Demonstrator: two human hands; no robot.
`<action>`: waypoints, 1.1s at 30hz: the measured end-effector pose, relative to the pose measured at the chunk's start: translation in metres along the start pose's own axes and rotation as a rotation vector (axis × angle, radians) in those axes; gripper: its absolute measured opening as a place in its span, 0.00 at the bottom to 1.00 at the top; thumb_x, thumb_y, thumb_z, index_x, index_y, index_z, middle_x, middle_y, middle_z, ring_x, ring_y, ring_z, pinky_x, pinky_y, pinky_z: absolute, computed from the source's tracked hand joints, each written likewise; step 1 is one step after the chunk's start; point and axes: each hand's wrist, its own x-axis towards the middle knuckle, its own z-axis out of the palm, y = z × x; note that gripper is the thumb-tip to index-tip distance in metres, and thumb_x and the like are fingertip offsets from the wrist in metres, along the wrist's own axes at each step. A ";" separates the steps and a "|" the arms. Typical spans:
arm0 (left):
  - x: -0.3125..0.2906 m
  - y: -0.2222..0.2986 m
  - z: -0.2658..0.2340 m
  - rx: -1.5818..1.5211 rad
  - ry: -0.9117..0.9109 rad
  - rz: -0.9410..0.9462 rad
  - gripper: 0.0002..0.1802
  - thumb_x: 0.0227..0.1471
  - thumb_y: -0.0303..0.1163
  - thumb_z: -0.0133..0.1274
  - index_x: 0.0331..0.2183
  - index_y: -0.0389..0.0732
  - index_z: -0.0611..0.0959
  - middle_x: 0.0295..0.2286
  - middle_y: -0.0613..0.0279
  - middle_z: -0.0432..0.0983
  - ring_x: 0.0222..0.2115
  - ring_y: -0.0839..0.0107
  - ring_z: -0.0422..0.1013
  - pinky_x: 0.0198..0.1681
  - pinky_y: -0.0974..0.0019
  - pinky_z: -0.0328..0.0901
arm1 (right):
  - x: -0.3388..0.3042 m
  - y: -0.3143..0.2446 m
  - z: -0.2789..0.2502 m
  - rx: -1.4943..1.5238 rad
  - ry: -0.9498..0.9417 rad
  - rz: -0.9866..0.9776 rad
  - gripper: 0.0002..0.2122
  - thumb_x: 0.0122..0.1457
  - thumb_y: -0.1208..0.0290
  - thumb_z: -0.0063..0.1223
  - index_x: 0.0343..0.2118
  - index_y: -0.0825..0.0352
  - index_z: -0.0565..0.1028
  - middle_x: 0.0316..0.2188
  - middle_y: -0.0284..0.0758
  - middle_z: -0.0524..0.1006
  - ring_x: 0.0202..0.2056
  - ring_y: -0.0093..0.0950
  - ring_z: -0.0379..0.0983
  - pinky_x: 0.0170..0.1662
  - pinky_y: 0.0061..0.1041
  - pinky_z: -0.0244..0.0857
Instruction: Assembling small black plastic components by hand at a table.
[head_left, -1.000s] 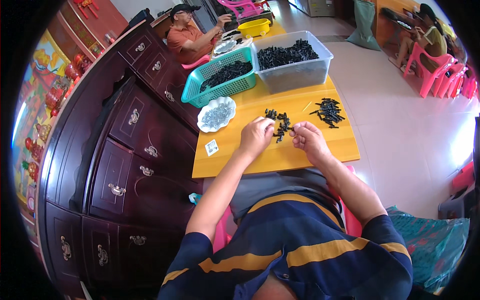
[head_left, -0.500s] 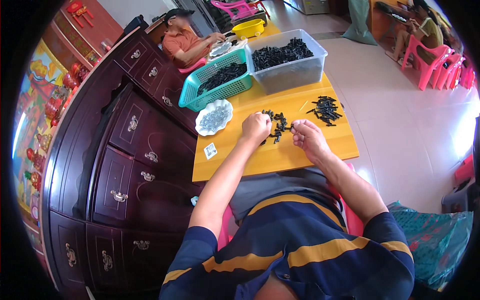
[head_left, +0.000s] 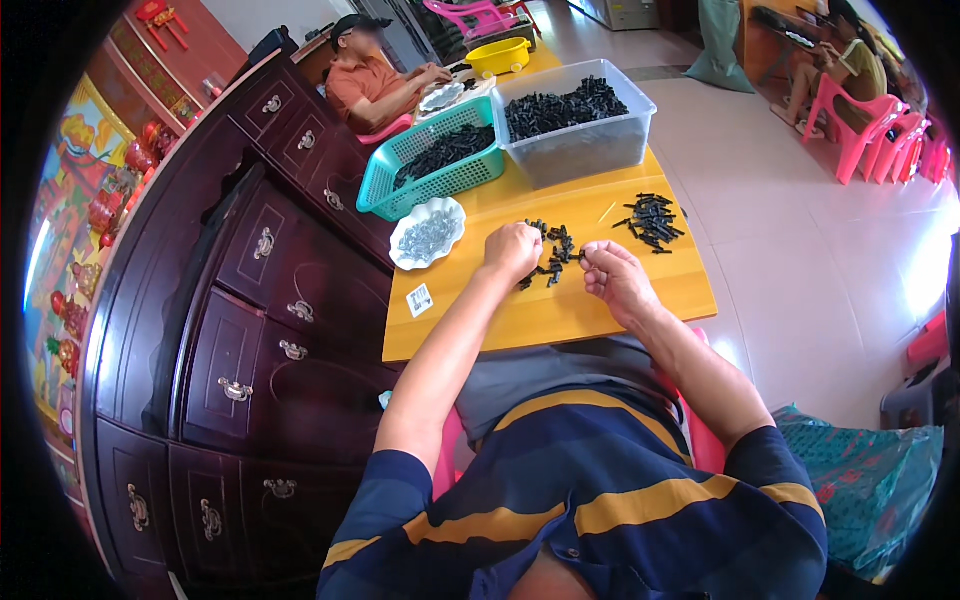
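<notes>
My left hand point(head_left: 513, 250) is closed at the left side of a loose pile of small black plastic parts point(head_left: 562, 243); whatever its fingers hold is hidden. My right hand point(head_left: 620, 277), to the right of that pile, pinches a small black plastic part between thumb and forefinger. Further right lies a second heap of longer black stick-like parts point(head_left: 653, 222), with a thin yellow stick point(head_left: 607, 211) beside it. A white scalloped dish point(head_left: 400, 259) left of my hands holds many small clear pieces.
Behind my hands, a green basket point(head_left: 376, 204) and a clear bin point(head_left: 575, 155) full of black parts stand on the wooden table point(head_left: 450, 325). A square white card point(head_left: 420, 300) lies near its left edge. A dark cabinet point(head_left: 250, 330) adjoins the left. Another person point(head_left: 372, 85) sits beyond.
Both hands stay in nearly the same place, closed. The view has shifted very slightly; nothing else has visibly moved on the table.
</notes>
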 end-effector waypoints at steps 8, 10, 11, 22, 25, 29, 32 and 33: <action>0.015 0.009 -0.012 0.191 -0.225 0.031 0.06 0.44 0.33 0.56 0.23 0.43 0.84 0.25 0.56 0.81 0.29 0.54 0.77 0.35 0.52 0.71 | -0.001 0.001 -0.002 -0.011 -0.030 0.008 0.03 0.62 0.69 0.56 0.36 0.60 0.75 0.26 0.25 0.77 0.24 0.14 0.72 0.30 0.15 0.69; 0.013 0.012 -0.022 0.066 -0.275 -0.026 0.06 0.43 0.32 0.55 0.23 0.42 0.84 0.24 0.54 0.81 0.29 0.56 0.78 0.34 0.53 0.72 | -0.001 0.002 -0.002 -0.009 -0.034 0.017 0.03 0.62 0.69 0.56 0.36 0.60 0.75 0.27 0.25 0.77 0.24 0.14 0.72 0.30 0.15 0.69; 0.012 0.010 -0.025 0.066 -0.275 -0.028 0.06 0.43 0.32 0.55 0.23 0.42 0.84 0.24 0.54 0.81 0.29 0.56 0.78 0.34 0.53 0.72 | 0.000 0.002 -0.001 -0.008 -0.043 0.026 0.03 0.62 0.69 0.56 0.36 0.60 0.75 0.27 0.26 0.77 0.24 0.14 0.72 0.30 0.15 0.69; -0.063 0.034 -0.052 -1.289 0.038 -0.173 0.03 0.54 0.21 0.53 0.33 0.38 0.77 0.26 0.69 0.75 0.24 0.84 0.69 0.28 0.77 0.66 | -0.002 0.000 0.000 0.049 -0.246 0.116 0.04 0.65 0.72 0.50 0.41 0.61 0.74 0.30 0.27 0.78 0.28 0.17 0.74 0.36 0.18 0.71; -0.079 0.040 -0.048 -1.334 0.083 -0.198 0.02 0.54 0.22 0.55 0.33 0.37 0.78 0.28 0.69 0.76 0.25 0.82 0.71 0.31 0.76 0.67 | -0.002 0.002 0.001 0.068 -0.323 0.152 0.04 0.65 0.72 0.50 0.42 0.61 0.74 0.32 0.28 0.78 0.28 0.17 0.74 0.37 0.18 0.71; -0.088 0.046 -0.047 -1.289 0.099 -0.160 0.03 0.55 0.22 0.57 0.35 0.37 0.81 0.28 0.71 0.76 0.27 0.84 0.69 0.31 0.78 0.67 | -0.004 0.007 0.005 -0.017 -0.350 0.148 0.05 0.65 0.74 0.50 0.42 0.62 0.74 0.33 0.28 0.78 0.30 0.17 0.73 0.37 0.18 0.71; -0.091 0.049 -0.043 -1.273 0.145 -0.147 0.03 0.55 0.22 0.57 0.34 0.36 0.82 0.28 0.71 0.77 0.27 0.85 0.69 0.32 0.78 0.66 | -0.006 0.011 0.008 -0.087 -0.337 0.107 0.05 0.65 0.74 0.51 0.42 0.62 0.74 0.33 0.29 0.77 0.31 0.17 0.72 0.37 0.17 0.70; -0.092 0.050 -0.042 -1.258 0.180 -0.131 0.02 0.55 0.22 0.57 0.33 0.35 0.82 0.27 0.70 0.78 0.28 0.86 0.69 0.32 0.77 0.66 | -0.007 0.013 0.009 -0.100 -0.344 0.119 0.05 0.65 0.74 0.51 0.42 0.62 0.74 0.33 0.29 0.77 0.31 0.17 0.72 0.37 0.17 0.70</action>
